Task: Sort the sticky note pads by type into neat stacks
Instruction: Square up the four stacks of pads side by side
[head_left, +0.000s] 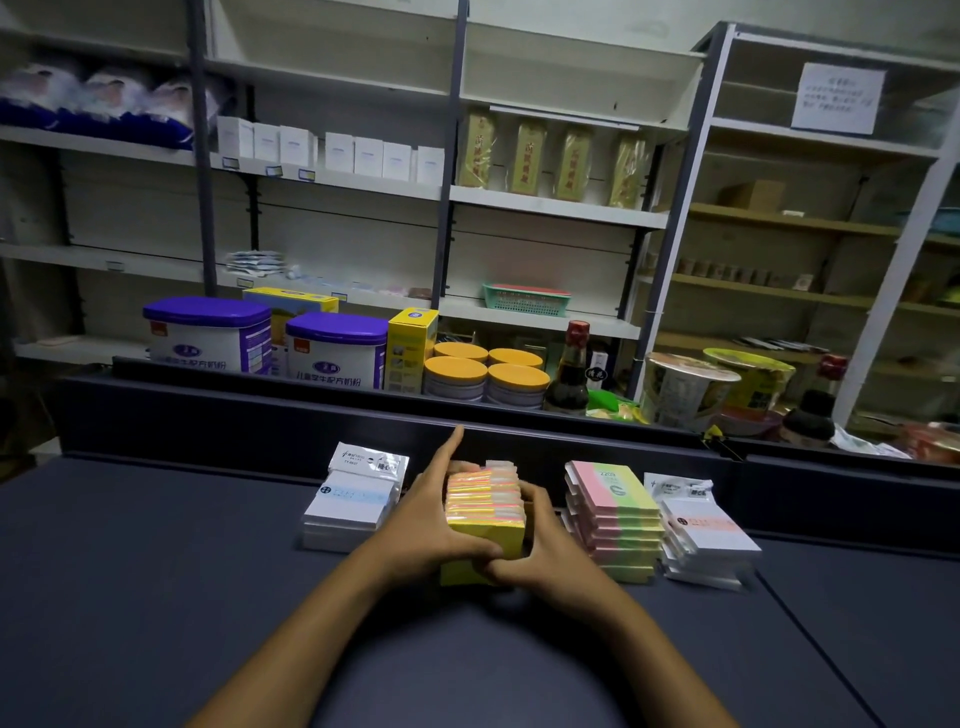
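Note:
A stack of yellow sticky note pads (485, 512) with neon striped tops stands mid-counter. My left hand (431, 512) presses its left side, index finger pointing up and away, thumb curled round the front. My right hand (540, 545) wraps the stack's right side and front corner. To the left lies a stack of white pads with a blue band (350, 506). On the right stand a stack of pink-and-green pads (615, 519) and a stack of white pads with an orange band (709, 535).
The dark counter (156, 571) has a raised back ledge (260, 415). Behind it stand milk powder tins (208, 332), orange-lidded jars (485, 379), a sauce bottle (571, 369) and noodle cups (685, 389). Shelving fills the background.

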